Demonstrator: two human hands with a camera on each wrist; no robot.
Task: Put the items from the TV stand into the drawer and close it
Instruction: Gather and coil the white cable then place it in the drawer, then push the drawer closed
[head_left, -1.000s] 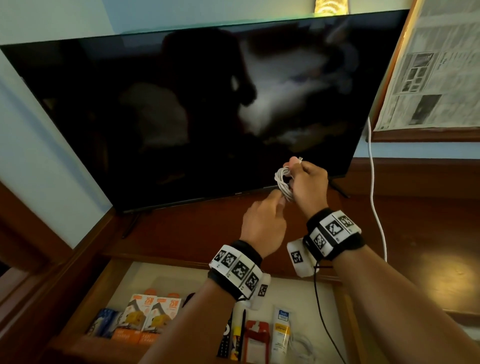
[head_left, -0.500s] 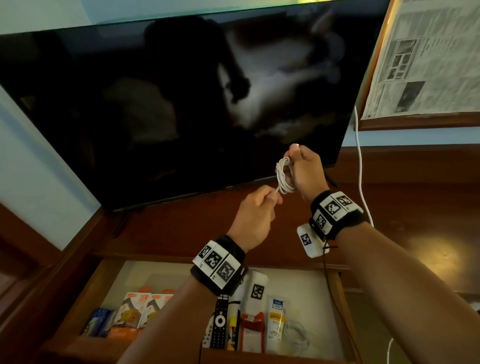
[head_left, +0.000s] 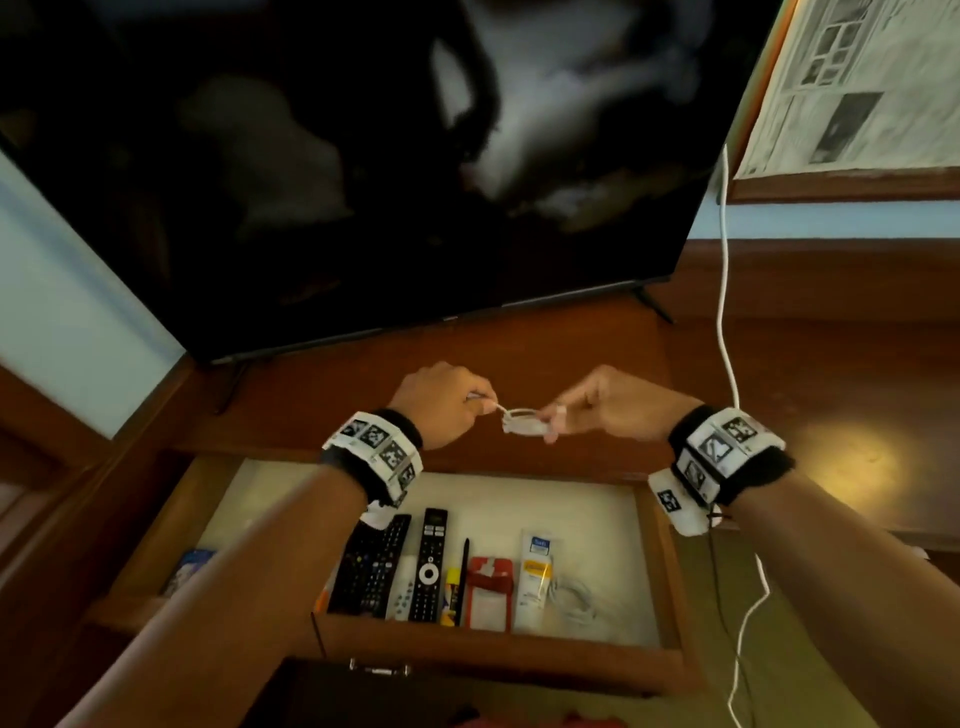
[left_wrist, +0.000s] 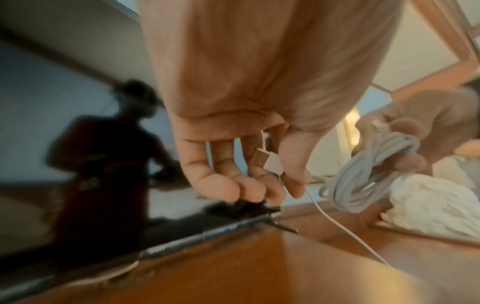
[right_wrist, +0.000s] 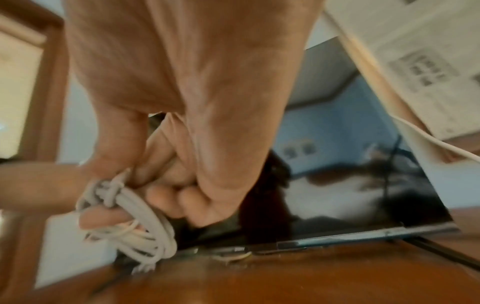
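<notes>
A coiled white cable (head_left: 522, 422) hangs between both hands above the wooden TV stand top (head_left: 519, 343), just behind the open drawer (head_left: 670, 571). My right hand (head_left: 587, 410) grips the coil (right_wrist: 135, 222) with thumb and curled fingers. My left hand (head_left: 447, 402) pinches the cable's USB plug end (left_wrist: 267, 162) between thumb and fingers. The coil (left_wrist: 363, 174) shows at the right of the left wrist view.
The drawer holds two black remotes (head_left: 400, 566), a pen, a red item (head_left: 488, 587), a white tube (head_left: 535, 577), another white cable (head_left: 571, 597) and boxes at left. A large dark TV (head_left: 363, 171) stands behind. A white cord (head_left: 724, 312) hangs at the right.
Both hands have come down and toward me with the cable, from in front of the TV screen to just above the stand's front edge. The head view has tilted down over the drawer.
</notes>
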